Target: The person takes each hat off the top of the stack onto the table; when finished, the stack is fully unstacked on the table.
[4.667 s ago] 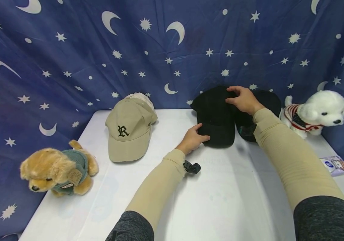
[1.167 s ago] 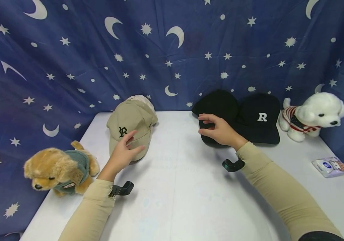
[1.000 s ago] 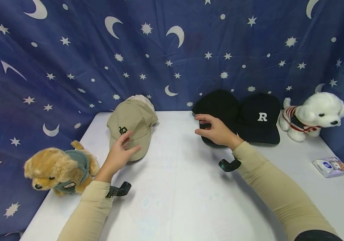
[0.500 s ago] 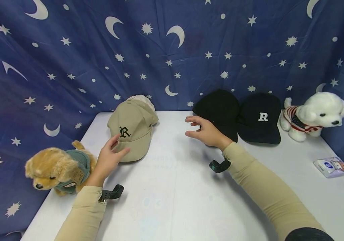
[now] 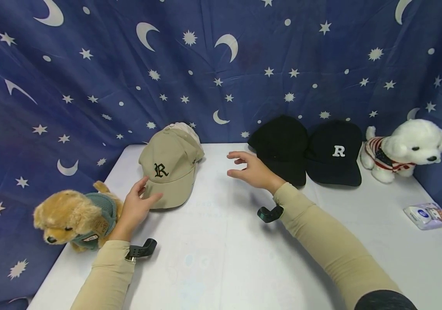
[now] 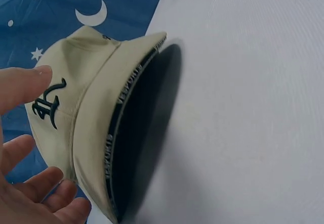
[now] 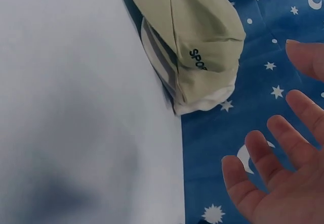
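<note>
My left hand [image 5: 135, 206] hovers at the left side of a beige baseball cap [image 5: 168, 163] with a dark letter on its front. Its fingers are spread and loosely bent, holding nothing; in the left wrist view the cap's brim [image 6: 104, 123] lies just past the fingertips. A paler cap [image 5: 187, 128] is partly hidden behind the beige one. My right hand [image 5: 255, 171], relaxed and holding nothing, is between the beige cap and a plain black baseball cap [image 5: 280, 140]. Right of that sits a dark baseball cap [image 5: 331, 161] with a white R, touching or nearly touching it.
A brown plush dog [image 5: 66, 215] in a green top stands left, close to my left forearm. At the right are a white plush dog [image 5: 414, 142] and a small purple packet [image 5: 428, 215]. A star-patterned blue cloth [image 5: 221, 64] hangs behind the white table [image 5: 213, 267].
Both hands have let go of the plain black cap and moved left. The white R beside it now shows. In the last second the left hand drew back from the beige cap's front.
</note>
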The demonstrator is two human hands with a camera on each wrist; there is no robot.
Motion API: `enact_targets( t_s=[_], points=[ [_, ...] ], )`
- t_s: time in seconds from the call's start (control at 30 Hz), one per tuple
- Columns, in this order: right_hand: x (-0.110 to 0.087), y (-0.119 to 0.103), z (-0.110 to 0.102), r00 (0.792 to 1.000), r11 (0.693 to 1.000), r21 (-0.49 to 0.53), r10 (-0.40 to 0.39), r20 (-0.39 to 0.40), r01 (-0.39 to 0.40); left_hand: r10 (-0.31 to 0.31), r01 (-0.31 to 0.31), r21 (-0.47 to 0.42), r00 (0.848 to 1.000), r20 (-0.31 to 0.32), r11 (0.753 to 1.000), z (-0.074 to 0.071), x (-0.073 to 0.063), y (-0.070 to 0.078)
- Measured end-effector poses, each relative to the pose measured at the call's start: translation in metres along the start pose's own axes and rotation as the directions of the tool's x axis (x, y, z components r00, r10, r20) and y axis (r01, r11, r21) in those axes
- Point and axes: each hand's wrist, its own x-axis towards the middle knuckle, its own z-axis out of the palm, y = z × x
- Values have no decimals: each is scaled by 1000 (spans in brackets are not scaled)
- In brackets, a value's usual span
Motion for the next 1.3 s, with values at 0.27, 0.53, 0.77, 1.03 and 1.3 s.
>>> enact_targets(
  t_s=[0.27, 0.53, 0.77, 1.03, 1.3],
  points=[
    [8, -4, 10, 999, 1000, -3, 30, 13, -30, -54, 54, -26, 999, -6, 998, 0, 4, -9],
    [15, -4, 18, 999, 999, -1, 51, 6, -51, -69, 68, -51, 997, -19, 996, 2, 9, -17],
    [21, -7, 24, 998, 998, 2, 67, 10, -67, -70, 69, -40, 997, -29, 997, 2, 14, -21],
    [30, -9, 31, 993, 993, 0, 114, 26, -114, -84, 83, -30, 996, -30, 996, -1, 18, -23],
    [40, -10, 37, 989, 989, -8, 147, 28, -147, -87, 87, -36, 996, -11, 996, -3, 23, -24]
  ],
)
